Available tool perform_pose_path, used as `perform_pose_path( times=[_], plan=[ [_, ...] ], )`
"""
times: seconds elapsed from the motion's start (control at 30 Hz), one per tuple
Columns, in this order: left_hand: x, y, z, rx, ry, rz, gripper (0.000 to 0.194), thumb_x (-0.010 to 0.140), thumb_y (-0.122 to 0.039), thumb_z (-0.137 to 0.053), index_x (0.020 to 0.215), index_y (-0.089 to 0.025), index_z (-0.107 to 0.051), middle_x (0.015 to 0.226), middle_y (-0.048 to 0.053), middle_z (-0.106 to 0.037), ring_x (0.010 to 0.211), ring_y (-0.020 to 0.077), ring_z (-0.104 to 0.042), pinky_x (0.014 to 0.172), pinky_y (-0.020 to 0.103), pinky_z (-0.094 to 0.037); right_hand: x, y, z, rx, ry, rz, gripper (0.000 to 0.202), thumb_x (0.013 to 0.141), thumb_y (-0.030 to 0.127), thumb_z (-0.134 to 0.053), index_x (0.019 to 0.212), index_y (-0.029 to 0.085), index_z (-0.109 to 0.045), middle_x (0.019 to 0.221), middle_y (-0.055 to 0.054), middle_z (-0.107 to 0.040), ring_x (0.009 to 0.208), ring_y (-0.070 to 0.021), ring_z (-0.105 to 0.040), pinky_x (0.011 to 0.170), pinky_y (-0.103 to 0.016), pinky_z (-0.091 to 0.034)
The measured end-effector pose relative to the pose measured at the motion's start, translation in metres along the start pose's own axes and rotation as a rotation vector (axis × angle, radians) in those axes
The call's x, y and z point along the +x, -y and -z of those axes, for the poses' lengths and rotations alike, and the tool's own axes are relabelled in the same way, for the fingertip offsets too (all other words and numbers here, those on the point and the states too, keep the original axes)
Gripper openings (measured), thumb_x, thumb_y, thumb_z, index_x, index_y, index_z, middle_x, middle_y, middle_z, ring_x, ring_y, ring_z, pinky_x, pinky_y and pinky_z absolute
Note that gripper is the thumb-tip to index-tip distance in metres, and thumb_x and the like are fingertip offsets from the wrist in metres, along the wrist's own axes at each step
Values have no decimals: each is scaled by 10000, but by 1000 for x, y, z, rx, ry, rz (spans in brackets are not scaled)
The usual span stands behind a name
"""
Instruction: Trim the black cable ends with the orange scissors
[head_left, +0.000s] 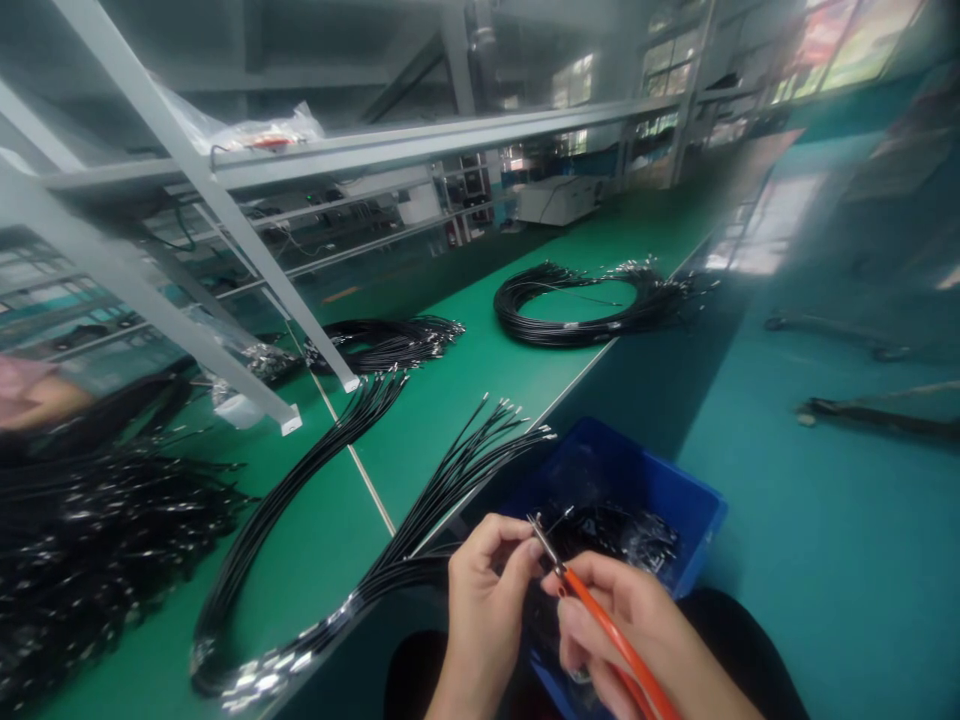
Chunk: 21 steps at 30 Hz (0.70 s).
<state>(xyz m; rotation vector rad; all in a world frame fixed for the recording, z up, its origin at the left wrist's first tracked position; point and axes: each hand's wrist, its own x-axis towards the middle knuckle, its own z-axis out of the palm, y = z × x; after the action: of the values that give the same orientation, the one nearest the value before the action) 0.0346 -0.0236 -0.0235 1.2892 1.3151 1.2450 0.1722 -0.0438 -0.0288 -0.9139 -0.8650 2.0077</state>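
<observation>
My right hand (611, 610) is closed round the orange handles of a pair of pliers (616, 640), whose metal jaws point up and left. The jaw tips meet the fingertips of my left hand (491, 580). Thumb and forefinger of that hand are pinched on a small dark piece, perhaps a cable end, mostly hidden by the fingers. Just left of my left hand, a curved bundle of black cables (262, 525) with metal tips lies on the green table (330, 560). Below and behind the pliers stands a blue bin (701, 520) holding black parts and clear plastic.
Farther along the table lie another cable coil (570, 330) and a smaller bundle (382, 340). A large cable pile (90, 560) covers the left side, near another person's arm (45, 395). Grey shelf posts (225, 220) rise at the left. A white box (559, 200) stands farther back.
</observation>
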Motion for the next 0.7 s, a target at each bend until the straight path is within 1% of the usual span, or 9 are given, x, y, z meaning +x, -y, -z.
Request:
perform_pose_path(
  times=[0.2, 0.3, 0.4, 0.47, 0.53, 0.57, 0.63, 0.7],
  plan=[
    [1, 1, -3, 26, 9, -14, 33, 750, -197, -633, 741, -166, -643, 685, -1, -622, 618, 138, -582, 594, 225, -469, 2, -2, 5, -7, 17, -2, 429, 709, 497, -698, 871, 133, -539, 571, -19, -649, 244, -10, -395, 270, -117, -241],
    [2, 2, -5, 53, 13, -12, 45, 757, -200, -623, 741, -162, -642, 675, 0, -618, 613, 139, -577, 592, 226, -463, 3, -1, 7, -33, 4, 1, 397, 726, 480, -680, 866, 135, -540, 563, -18, -646, 247, -12, -390, 283, -125, -241],
    [4, 3, -6, 83, 20, -9, 69, 770, -208, -607, 736, -158, -641, 657, 0, -607, 607, 140, -570, 588, 228, -456, 2, -4, 9, -96, -27, 3, 311, 765, 426, -630, 864, 147, -536, 544, -10, -638, 245, -18, -367, 291, -138, -219],
    [5, 4, -5, 105, 16, -10, 74, 771, -213, -607, 738, -157, -642, 658, 2, -607, 608, 142, -566, 586, 229, -450, 0, -8, 10, -163, -65, 4, 216, 751, 339, -630, 826, 156, -544, 519, 4, -620, 286, -40, -408, 324, -147, -264],
    [6, 5, -4, 136, 8, -16, 74, 766, -221, -615, 743, -157, -644, 674, 8, -614, 621, 145, -561, 592, 231, -444, -2, -13, 10, -232, -133, 61, 150, 695, 244, -649, 789, 164, -564, 554, 4, -624, 402, -83, -504, 410, -176, -363],
    [7, 5, -3, 152, 8, -18, 74, 764, -225, -618, 745, -158, -643, 680, 10, -617, 627, 147, -558, 594, 232, -441, -3, -15, 10, -256, -188, 116, 157, 669, 212, -655, 797, 170, -575, 599, 0, -633, 481, -111, -549, 466, -198, -406],
    [6, 5, -3, 182, 24, -26, 81, 766, -235, -620, 741, -161, -641, 670, 7, -612, 621, 147, -551, 588, 232, -433, -3, -16, 9, -280, -347, 256, 236, 658, 201, -667, 877, 193, -580, 708, -8, -646, 638, -163, -600, 575, -245, -461],
    [5, 4, -3, 211, 54, -32, 85, 773, -242, -616, 736, -169, -639, 662, 1, -607, 614, 145, -549, 577, 228, -426, 0, -13, 8, -306, -504, 391, 314, 687, 233, -677, 975, 224, -551, 816, -23, -653, 775, -200, -612, 671, -286, -484]
  ],
)
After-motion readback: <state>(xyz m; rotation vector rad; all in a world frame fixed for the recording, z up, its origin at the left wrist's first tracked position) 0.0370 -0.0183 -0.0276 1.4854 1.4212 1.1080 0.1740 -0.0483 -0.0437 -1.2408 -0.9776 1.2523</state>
